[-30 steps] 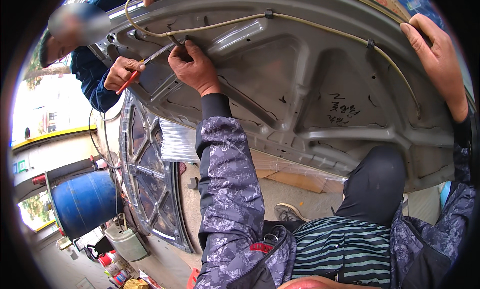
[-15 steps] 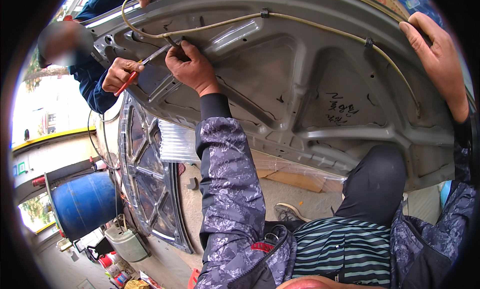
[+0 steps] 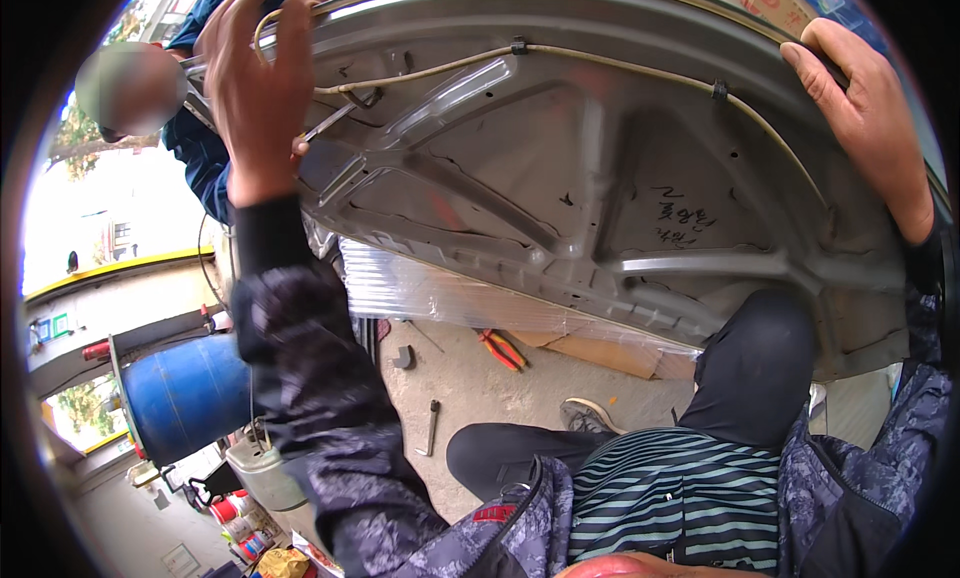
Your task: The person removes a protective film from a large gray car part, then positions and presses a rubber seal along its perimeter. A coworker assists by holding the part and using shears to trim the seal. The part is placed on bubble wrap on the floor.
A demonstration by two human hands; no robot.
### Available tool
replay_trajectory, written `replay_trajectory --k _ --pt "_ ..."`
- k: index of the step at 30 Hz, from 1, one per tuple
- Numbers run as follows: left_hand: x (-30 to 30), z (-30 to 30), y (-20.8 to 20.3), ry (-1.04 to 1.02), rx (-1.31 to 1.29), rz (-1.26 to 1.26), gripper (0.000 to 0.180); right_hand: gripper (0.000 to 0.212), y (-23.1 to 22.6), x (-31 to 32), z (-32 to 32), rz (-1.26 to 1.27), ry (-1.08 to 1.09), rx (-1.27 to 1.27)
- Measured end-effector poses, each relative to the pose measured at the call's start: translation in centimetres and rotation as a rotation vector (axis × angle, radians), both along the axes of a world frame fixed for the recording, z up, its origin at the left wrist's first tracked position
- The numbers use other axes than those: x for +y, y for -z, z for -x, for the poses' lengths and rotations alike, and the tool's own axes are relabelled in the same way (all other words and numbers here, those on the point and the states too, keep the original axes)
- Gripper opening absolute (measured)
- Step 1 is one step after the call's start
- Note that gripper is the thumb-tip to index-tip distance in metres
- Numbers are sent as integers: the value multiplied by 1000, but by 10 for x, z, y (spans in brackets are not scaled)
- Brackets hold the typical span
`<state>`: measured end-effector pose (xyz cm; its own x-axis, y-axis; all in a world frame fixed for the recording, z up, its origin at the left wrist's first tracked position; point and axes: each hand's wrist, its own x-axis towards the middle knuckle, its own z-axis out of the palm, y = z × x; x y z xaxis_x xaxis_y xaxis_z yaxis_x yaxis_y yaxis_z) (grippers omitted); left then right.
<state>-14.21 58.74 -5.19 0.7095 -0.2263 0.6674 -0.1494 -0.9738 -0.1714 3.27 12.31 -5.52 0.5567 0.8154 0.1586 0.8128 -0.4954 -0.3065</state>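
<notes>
A large grey car hood (image 3: 520,178) stands tilted before me, its ribbed underside facing me. Along its upper part runs a thin beige hose (image 3: 620,58) held by black clips. My right hand (image 3: 860,108) grips the hood's right edge, thumb on the near side. Raised at the upper left, my left hand (image 3: 262,88) is blurred, its fingers stretched up and thumb apart, close to the hood's edge and the hose's looped end. Behind it, a co-worker's fingertips (image 3: 300,148) hold a metal-shafted tool (image 3: 335,121) against the hood; its handle is hidden.
A co-worker in a blue sleeve (image 3: 195,158) is at the far left. On the floor lie red-handled pliers (image 3: 500,350), a wrench (image 3: 430,428), and cardboard (image 3: 600,353) beside clear plastic wrap (image 3: 420,288). A blue barrel (image 3: 190,393) sits left; my knee (image 3: 760,348) is near the hood.
My left hand has left the hose and tool tip and moved left and up toward the hood's edge. My right hand stays on the right edge. My left forearm now covers the other dark panel.
</notes>
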Motion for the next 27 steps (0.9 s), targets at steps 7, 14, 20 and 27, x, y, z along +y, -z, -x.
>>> replay_trajectory --k 7,14,20,27 --pt "-11 -66 -11 175 711 -272 38 24 -1 -6 -5 -36 -92 -89" --pt "-13 -65 -8 -119 834 -71 41 24 7 -13 -8 -28 -86 -70" --pt "-13 -61 -12 -137 859 -26 40 24 -2 -4 -2 -30 -82 -58" --pt "-14 -64 -10 -29 826 -73 37 23 -13 15 36 -197 5 -306"
